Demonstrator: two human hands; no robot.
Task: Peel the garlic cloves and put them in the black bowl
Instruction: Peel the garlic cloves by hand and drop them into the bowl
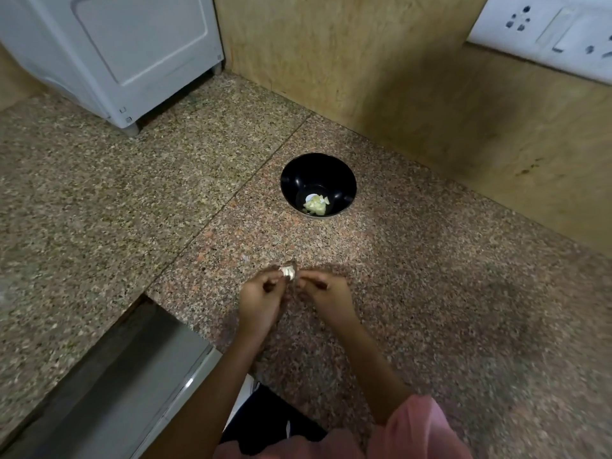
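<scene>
Pinching a whitish clove (288, 272) at the tips of the left hand (261, 299), with thumb and fingers curled in and closed on it. Meeting it from the other side with the right hand (326, 294), forefinger and thumb drawn together onto the clove's right edge, remaining fingers folded under (finer detail lost to blur). Holding both hands close together, nearly knuckle to knuckle, just above the speckled counter (430, 293), with forearms coming in from the bottom edge and a pink sleeve (420, 429) on the right arm.

Further back on the same counter, well apart from the hands: a black bowl (347, 180), upright, with peeled cloves (316, 204) in a small pale heap at the bottom. Just left of the bowl, a seam (231, 197) running diagonally across the stone.

At the far left, on short feet on the counter, a white appliance (126, 54). Behind the bowl, a tan wall (364, 61); up at the right corner, a white switch plate (546, 31).
</scene>
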